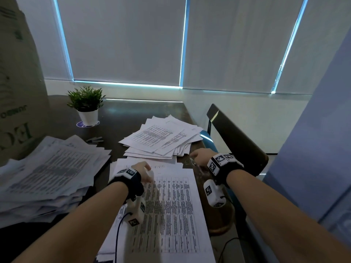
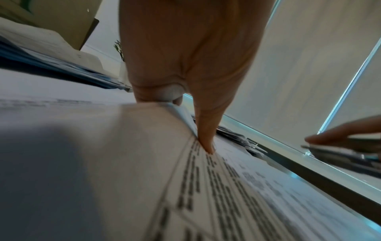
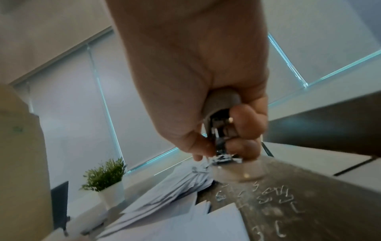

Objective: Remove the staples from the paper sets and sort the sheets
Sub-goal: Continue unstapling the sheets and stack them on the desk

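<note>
A printed paper set [image 1: 171,205] lies on the dark table [image 1: 133,111] in front of me. My left hand [image 1: 145,171] rests at its top left corner. In the left wrist view the left hand [image 2: 193,114] pinches the curled-up edge of the top sheet [image 2: 144,146], while one straight finger presses the page below. My right hand [image 1: 200,155] is by the table's right edge. It grips a grey staple remover [image 3: 221,112], whose metal tip hangs just above the tabletop. Several pulled staples [image 3: 274,195] lie scattered there.
A fanned pile of loose sheets [image 1: 163,139] lies beyond the set. A thick, messy stack of paper [image 1: 47,171] fills the left. A potted plant [image 1: 87,107] stands at the back, a cardboard box [image 1: 17,82] far left, and a dark chair [image 1: 237,139] at the right.
</note>
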`<state>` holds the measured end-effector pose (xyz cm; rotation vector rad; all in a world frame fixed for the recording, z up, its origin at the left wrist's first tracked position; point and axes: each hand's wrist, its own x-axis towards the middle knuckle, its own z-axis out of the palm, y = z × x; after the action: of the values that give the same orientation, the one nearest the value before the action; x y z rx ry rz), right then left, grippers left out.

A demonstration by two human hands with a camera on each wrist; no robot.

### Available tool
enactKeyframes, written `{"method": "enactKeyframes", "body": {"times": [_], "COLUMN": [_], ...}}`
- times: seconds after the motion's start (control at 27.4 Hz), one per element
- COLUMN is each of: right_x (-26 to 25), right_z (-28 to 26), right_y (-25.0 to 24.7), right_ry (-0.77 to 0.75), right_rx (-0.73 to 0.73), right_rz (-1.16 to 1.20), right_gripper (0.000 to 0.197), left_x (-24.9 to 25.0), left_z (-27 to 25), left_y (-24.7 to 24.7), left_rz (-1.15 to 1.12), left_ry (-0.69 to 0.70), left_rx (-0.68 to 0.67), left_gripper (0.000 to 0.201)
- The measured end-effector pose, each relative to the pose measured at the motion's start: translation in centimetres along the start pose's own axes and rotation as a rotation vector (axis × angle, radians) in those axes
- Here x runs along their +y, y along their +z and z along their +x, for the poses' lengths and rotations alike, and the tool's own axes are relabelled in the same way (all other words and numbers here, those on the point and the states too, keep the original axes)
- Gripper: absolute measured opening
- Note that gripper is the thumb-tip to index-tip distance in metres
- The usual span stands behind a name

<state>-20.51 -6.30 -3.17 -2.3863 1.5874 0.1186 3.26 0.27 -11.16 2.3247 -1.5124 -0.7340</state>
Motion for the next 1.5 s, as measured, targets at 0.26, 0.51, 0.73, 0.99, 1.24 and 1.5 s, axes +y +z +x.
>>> {"method": "enactKeyframes", "body": {"times": [0.26,0.51,0.73,0.99,1.24,1.5], "right_x": [-2.9,-5.0,-5.3,-6.1,-7.2,-8.1], "right_z": [-1.4,-0.4,0.1,0.1,0.3,3.6], "right_y": [1.8,4.1,4.8,6.1,7.6,9.0], "right_ry": [-0.259,-0.277,-0.242,-0.239,-0.197,-0.152], "right_rx": [-0.135,-0.122,-0.110,-0.090,0.002,0.038], "right_rz": [0.191,0.069,0.061,0.039,0.099,0.081], "right_gripper": [0.056,0.052,0.053,0.056,0.048,0.050], "left_x": [0.3,2.3,0.3,0.4,0.5,0.8], "left_z": [-0.4,-0.1,1.5,0.8,0.6,0.6], "left_y": [0.0,1.7,3.6,3.0,2.9,2.9], "left_rz": [-0.085,0.450,0.569,0.586,0.617,0.644], "left_ry": [-0.021,0.199,0.190,0.159,0.164,0.159], "left_rx": [0.019,0.024,-0.064,-0.153,-0.158,-0.162], "left_gripper": [0.044,0.053,0.111,0.111,0.109,0.108]}}
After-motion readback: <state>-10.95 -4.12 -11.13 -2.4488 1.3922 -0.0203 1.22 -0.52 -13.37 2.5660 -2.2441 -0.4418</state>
